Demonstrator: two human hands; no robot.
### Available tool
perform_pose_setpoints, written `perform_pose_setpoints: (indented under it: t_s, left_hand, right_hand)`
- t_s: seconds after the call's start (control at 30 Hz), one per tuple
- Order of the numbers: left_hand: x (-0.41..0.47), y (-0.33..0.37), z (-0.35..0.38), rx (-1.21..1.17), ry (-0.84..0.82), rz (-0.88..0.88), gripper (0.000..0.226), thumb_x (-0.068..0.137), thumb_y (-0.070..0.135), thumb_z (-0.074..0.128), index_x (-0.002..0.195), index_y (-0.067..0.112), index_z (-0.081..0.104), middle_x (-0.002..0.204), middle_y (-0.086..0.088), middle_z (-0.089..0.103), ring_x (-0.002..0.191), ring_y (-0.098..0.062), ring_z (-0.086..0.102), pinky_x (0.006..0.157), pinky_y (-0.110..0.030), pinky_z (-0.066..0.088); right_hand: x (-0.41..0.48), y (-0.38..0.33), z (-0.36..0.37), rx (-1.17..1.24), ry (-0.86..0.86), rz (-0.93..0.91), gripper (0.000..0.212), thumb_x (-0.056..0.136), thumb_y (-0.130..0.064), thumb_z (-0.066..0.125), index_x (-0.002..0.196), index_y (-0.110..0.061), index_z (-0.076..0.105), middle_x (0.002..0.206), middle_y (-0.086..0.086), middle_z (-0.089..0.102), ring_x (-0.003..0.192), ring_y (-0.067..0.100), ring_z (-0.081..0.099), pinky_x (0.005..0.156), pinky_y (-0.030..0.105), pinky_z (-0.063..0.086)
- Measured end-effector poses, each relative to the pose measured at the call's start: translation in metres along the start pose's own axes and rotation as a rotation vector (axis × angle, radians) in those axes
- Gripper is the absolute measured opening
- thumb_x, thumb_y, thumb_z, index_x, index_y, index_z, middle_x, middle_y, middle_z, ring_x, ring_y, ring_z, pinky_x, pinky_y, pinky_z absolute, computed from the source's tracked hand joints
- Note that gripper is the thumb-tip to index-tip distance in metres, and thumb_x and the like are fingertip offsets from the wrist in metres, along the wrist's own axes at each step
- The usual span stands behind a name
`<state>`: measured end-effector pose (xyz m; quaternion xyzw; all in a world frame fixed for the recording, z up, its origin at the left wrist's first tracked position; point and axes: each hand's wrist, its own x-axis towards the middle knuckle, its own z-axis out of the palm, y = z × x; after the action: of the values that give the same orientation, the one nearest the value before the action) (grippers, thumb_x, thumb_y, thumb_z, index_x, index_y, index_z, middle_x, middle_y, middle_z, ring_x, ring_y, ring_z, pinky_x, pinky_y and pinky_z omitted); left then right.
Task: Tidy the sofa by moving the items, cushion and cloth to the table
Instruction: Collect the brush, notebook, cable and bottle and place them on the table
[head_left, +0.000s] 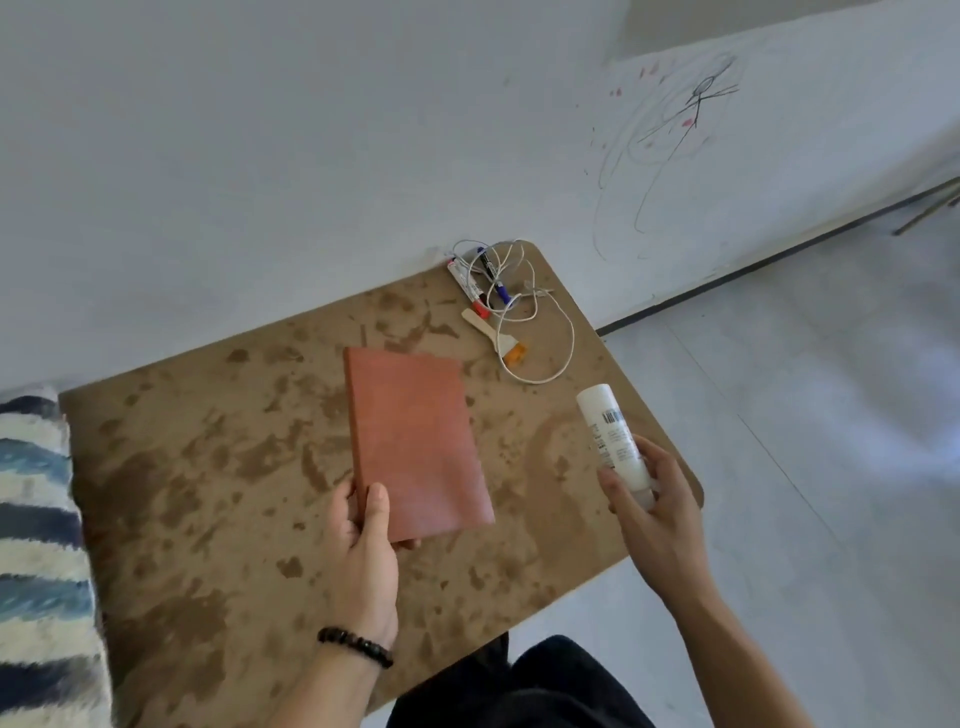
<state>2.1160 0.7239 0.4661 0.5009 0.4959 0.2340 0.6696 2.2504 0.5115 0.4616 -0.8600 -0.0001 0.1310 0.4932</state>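
**Hands bringing a book and a bottle to the table**

Left hand (363, 545) is gripping the flat reddish-brown hardcover book (415, 441) by its near corner, thumb on the cover and fingers tucked beneath. The book is lying over the middle of the brown, mottled, round-cornered table (208, 493); whether it is fully resting there I cannot tell. Right hand (649, 514) is curling its fingers around the lower end of a white cylindrical plastic bottle (613, 436), which is tilting over the table's right edge.

At the table's far edge, red and blue marker pens (470, 286) are lying tangled in a looping white cord (535, 332), with a small wooden-handled brush (493, 332) beside them. A shaggy blue-and-white striped textile (36, 519) is touching the table's left edge.

The bottle is looking like the weak point: it is round and sitting very close to the table's right edge, so laying it on its side there is likely inviting a roll onto the floor. The one-corner pinch on the book is also risking a slip or a slap down.
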Motion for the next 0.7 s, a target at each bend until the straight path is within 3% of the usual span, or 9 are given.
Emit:
perform_pose_setpoints:
  t_s: [0.07,0.17,0.33,0.5,0.57,0.63,0.7]
  left_hand:
    - [0.029,-0.001,0.023,-0.012,-0.017,-0.059,0.011,0.101,0.023,0.049,0.106,0.031,0.056,0.111,0.002,0.066,0.089,-0.018,0.064,0.062,-0.036,0.052]
    - [0.074,0.000,0.054,-0.082,-0.078,-0.146,0.019,0.101,0.016,0.049,0.119,0.019,0.055,0.115,-0.007,0.066,0.086,-0.028,0.063,0.058,-0.032,0.054]
    - [0.148,0.003,0.118,-0.205,-0.152,-0.244,0.033,0.102,0.007,0.045,0.134,0.012,0.048,0.115,-0.005,0.065,0.089,-0.027,0.066,0.075,-0.043,0.056]
    - [0.196,-0.010,0.172,-0.436,-0.192,-0.354,0.032,0.101,0.010,0.046,0.132,0.018,0.052,0.125,-0.010,0.063,0.100,-0.030,0.065,0.079,-0.043,0.056]
    - [0.201,-0.019,0.192,-0.212,-0.185,-0.313,0.032,0.102,0.014,0.045,0.132,0.022,0.052,0.124,-0.003,0.063,0.105,-0.026,0.063,0.086,-0.043,0.056]
    - [0.202,-0.031,0.204,0.323,-0.171,-0.183,0.034,0.102,0.017,0.041,0.135,0.020,0.049,0.124,0.001,0.058,0.118,-0.027,0.057,0.099,-0.042,0.049]
    - [0.201,-0.045,0.206,0.772,-0.172,-0.135,0.042,0.102,0.016,0.039,0.145,0.016,0.039,0.141,-0.007,0.045,0.133,-0.029,0.043,0.109,-0.037,0.035]
  right_hand:
    - [0.025,0.001,0.004,-0.035,-0.010,0.036,0.041,0.088,-0.038,0.072,0.125,-0.042,0.053,0.115,-0.011,0.063,0.097,0.017,0.067,0.084,0.045,0.058]
    - [0.062,0.003,0.011,-0.086,-0.021,0.086,0.040,0.088,-0.040,0.072,0.122,-0.044,0.053,0.114,-0.010,0.065,0.096,0.013,0.067,0.086,0.042,0.058]
    - [0.108,0.005,0.026,-0.027,-0.055,0.149,0.042,0.089,-0.044,0.069,0.126,-0.040,0.050,0.115,-0.011,0.064,0.094,0.015,0.068,0.080,0.039,0.060]
    - [0.143,0.013,0.027,-0.029,-0.145,0.169,0.053,0.090,-0.045,0.069,0.136,-0.032,0.045,0.119,-0.013,0.060,0.092,0.014,0.068,0.073,0.032,0.058]
    - [0.158,0.018,0.023,-0.024,-0.166,0.184,0.051,0.090,-0.044,0.069,0.133,-0.032,0.045,0.119,-0.012,0.061,0.092,0.016,0.069,0.074,0.034,0.059]
    - [0.174,0.021,0.019,-0.020,-0.181,0.204,0.045,0.090,-0.044,0.069,0.127,-0.033,0.047,0.116,-0.011,0.064,0.089,0.017,0.070,0.075,0.038,0.059]
    - [0.190,0.023,0.015,-0.028,-0.206,0.215,0.042,0.089,-0.043,0.069,0.124,-0.033,0.048,0.113,-0.010,0.065,0.088,0.017,0.070,0.074,0.037,0.058]
